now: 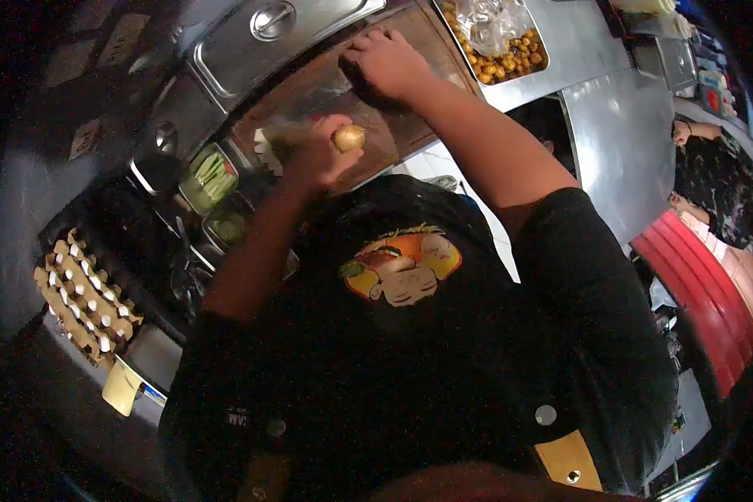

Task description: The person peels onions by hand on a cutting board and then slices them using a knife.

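In the head view, the left hand held the onion near the near-left part of the board, close to the front of the apron. The onion was pinched between thumb and fingers, with its rounded face exposed towards the camera. The right hand was over the far part of the board, with its fingers bent and close together; whether they pinched anything could not be told, as the area beneath the palm was dark. The white pieces lay just beside the left hand, on the side away from the right hand. For sound handling, the onion called for firm, even pressure around its widest part, since a smooth, round body could roll or slip under a one-sided pinch. Fingertips were best set behind the exposed face, and the wrist best held steady and low, so that a dropped onion would land on the board. The two hands were well apart, which left the onion supported by the left hand alone. Orientation: the onion's exposed side faced up towards the camera, and a slight taper appeared to point to the right of the view. The long axis therefore seemed to run roughly crosswise, though the nearly round outline made this uncertain.
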Demonstrator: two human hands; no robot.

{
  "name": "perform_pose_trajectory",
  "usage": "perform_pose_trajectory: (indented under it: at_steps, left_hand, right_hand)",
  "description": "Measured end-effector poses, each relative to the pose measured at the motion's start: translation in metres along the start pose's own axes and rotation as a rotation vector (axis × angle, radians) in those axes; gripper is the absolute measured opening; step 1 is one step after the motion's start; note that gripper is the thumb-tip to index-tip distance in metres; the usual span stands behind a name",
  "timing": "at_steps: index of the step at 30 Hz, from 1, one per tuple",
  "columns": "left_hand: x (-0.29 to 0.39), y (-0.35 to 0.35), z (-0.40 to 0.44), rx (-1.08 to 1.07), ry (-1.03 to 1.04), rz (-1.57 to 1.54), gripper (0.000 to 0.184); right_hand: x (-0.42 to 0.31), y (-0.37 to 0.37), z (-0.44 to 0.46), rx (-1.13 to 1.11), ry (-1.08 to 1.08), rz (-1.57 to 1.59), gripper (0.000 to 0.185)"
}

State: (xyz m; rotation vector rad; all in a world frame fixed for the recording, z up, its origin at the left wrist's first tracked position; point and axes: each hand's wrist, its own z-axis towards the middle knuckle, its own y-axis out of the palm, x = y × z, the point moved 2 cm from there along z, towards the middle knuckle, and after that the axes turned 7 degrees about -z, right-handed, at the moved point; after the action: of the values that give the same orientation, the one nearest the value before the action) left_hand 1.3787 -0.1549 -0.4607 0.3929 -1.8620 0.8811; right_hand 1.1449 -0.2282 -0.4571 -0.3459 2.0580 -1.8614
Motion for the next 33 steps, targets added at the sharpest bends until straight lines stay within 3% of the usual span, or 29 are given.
perform_pose_trajectory:
  at_steps: [2,6,8,12,18,20,24,26,28,31,33]
  left_hand:
    - [0.01,0.007,0.014,0.049,0.036,0.13,0.054]
    - [0.022,0.017,0.046,-0.059,0.132,-0.004,0.057]
    - [0.026,0.028,0.06,-0.12,-0.031,0.098,0.06]
    - [0.034,0.033,0.065,-0.144,-0.024,0.199,0.061]
    - [0.022,0.028,0.06,-0.056,0.177,0.178,0.061]
    - [0.026,0.026,0.062,-0.006,0.34,0.176,0.061]
    - [0.031,0.036,0.069,0.033,0.406,0.205,0.061]
    - [0.041,0.038,0.071,0.006,0.365,0.33,0.056]
    - [0.037,0.04,0.076,0.008,0.36,0.314,0.059]
    - [0.037,0.041,0.083,-0.024,0.287,0.305,0.061]
    - [0.04,0.039,0.09,-0.057,0.225,0.31,0.06]
  right_hand:
    - [0.009,-0.006,-0.011,-0.036,0.011,-0.001,0.036]
    - [0.042,-0.01,-0.052,-0.039,0.151,-0.04,0.034]
    - [0.047,-0.007,-0.07,-0.042,0.2,-0.006,0.035]
    - [0.037,-0.009,-0.069,0.013,0.233,0.035,0.045]
    - [0.021,-0.008,-0.047,0.021,0.209,0.064,0.045]
    - [0.025,-0.001,-0.044,-0.107,0.224,0.052,0.037]
    - [0.048,0.0,-0.08,-0.001,0.245,0.075,0.031]
    - [0.062,-0.008,-0.11,-0.227,0.531,0.42,0.031]
    - [0.075,-0.009,-0.157,-0.093,0.519,0.587,0.034]
    - [0.077,-0.031,-0.217,-0.137,0.692,0.615,0.037]
    - [0.073,-0.022,-0.256,-0.063,0.762,0.865,0.038]
